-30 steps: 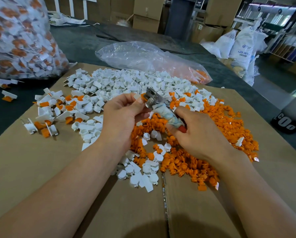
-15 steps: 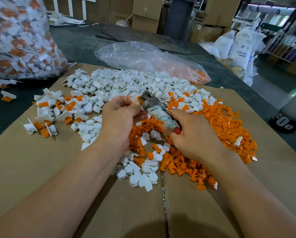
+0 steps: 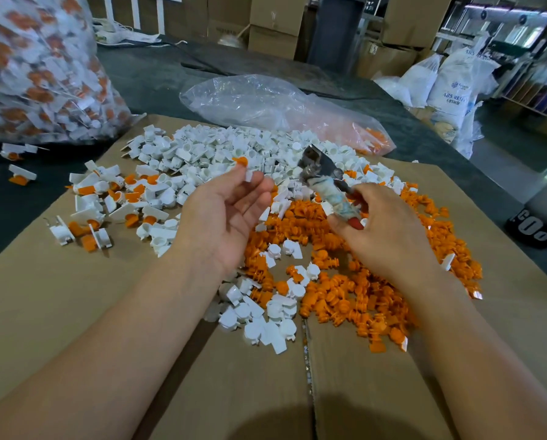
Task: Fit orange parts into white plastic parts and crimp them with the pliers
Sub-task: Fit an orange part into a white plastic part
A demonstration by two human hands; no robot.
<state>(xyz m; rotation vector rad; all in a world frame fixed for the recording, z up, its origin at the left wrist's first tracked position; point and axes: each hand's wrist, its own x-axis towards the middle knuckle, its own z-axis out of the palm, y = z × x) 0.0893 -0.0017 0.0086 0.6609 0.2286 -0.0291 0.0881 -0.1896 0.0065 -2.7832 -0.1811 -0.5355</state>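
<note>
In left hand (image 3: 224, 211), indistinct part (image 3: 247, 175); pliers (image 3: 319, 169) half-hidden

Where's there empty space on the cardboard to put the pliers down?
Bare flat brown cardboard lies left of the left forearm, below the small assembled orange-and-white pieces, between the two forearms near you, and right of the right forearm. The middle is crowded: white plastic parts pile behind, loose orange parts pile in front.

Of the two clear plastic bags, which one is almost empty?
The flattened bag behind the white parts; only a few orange parts lie in its right end. The far-left bag bulges full.
</note>
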